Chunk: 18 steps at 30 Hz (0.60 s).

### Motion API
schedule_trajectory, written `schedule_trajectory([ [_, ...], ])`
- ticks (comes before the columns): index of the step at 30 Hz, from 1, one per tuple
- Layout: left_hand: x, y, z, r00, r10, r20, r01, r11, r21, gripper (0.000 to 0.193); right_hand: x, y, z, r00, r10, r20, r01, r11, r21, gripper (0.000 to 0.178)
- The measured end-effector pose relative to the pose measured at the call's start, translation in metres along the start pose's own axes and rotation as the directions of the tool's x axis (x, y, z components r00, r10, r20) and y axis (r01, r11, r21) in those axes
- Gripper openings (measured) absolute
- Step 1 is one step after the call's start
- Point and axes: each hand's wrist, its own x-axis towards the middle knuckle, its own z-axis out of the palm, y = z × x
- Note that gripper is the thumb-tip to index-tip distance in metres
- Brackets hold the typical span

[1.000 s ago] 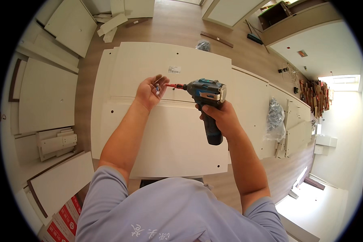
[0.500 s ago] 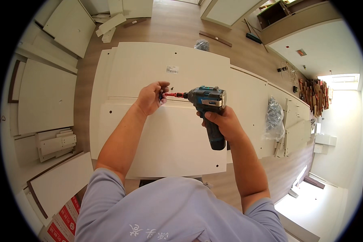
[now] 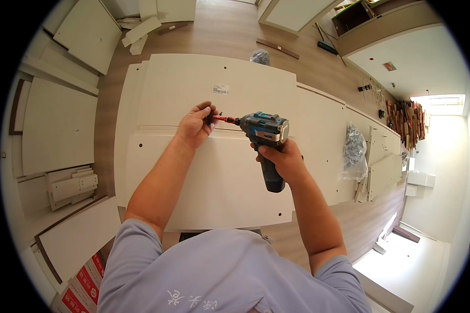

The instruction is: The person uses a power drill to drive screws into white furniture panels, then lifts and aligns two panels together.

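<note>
My right hand (image 3: 280,160) grips the handle of a teal and black cordless impact driver (image 3: 266,128), its nose pointing left. A red bit (image 3: 224,119) runs from the driver's chuck to the fingertips of my left hand (image 3: 196,124). Those fingers are closed in a pinch around a small dark piece at the bit's tip, too small to make out. Both hands are above white panels (image 3: 214,177) that lie flat under them. Just beyond the bit a small dark fitting (image 3: 221,113) shows on the far panel, near a white label (image 3: 221,89).
A clear plastic bag of hardware (image 3: 354,151) lies on the panels at the right, and another bag (image 3: 260,57) past their far edge. White boards (image 3: 60,125) are stacked along the left. A brown strip (image 3: 278,48) and a broom (image 3: 327,47) lie on the floor beyond.
The driver and my right hand have shifted slightly left and up. My left hand's fingers have turned a little around the bit's tip.
</note>
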Motion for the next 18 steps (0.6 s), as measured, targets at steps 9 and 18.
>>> schedule_trajectory([
  [9,0.009,-0.005,0.018,0.996,0.051,-0.078,-0.053,0.998,-0.028,0.017,0.013,0.012,-0.001,0.998,-0.015,-0.055,0.011,0.997,-0.075,0.024],
  [18,0.02,-0.006,0.018,0.992,0.089,-0.085,-0.09,0.996,-0.01,0.018,0.019,0.012,0.002,0.999,-0.02,-0.045,0.021,1.0,0.022,0.027],
])
